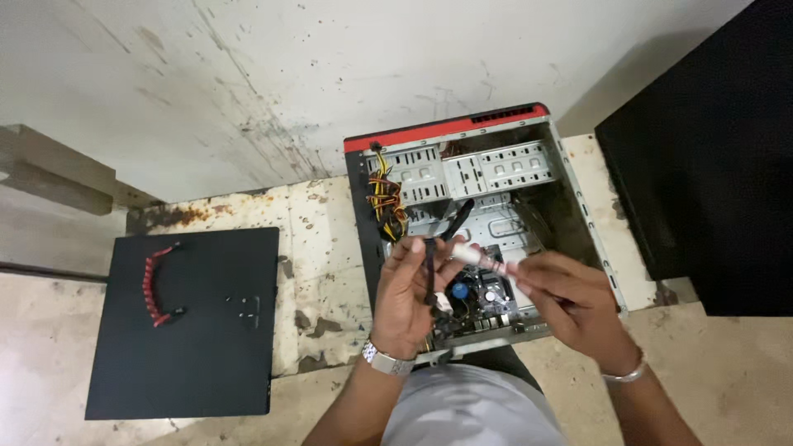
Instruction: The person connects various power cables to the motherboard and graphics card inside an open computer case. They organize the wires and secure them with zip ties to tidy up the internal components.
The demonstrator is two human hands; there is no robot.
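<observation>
Stained concrete floor [322,248] carries an open computer case [578,206] lying on its side against a wall. Above its motherboard [479,297], the left hand [409,293] has its fingers closed around a black cable [431,264], while the right hand [570,297] pinches a small white tube [483,258], its tip just beside the left fingertips. A black side panel [190,330] with a red cable [153,285] lies well apart on the left; a black cabinet [710,149] crowds the case's right edge.
</observation>
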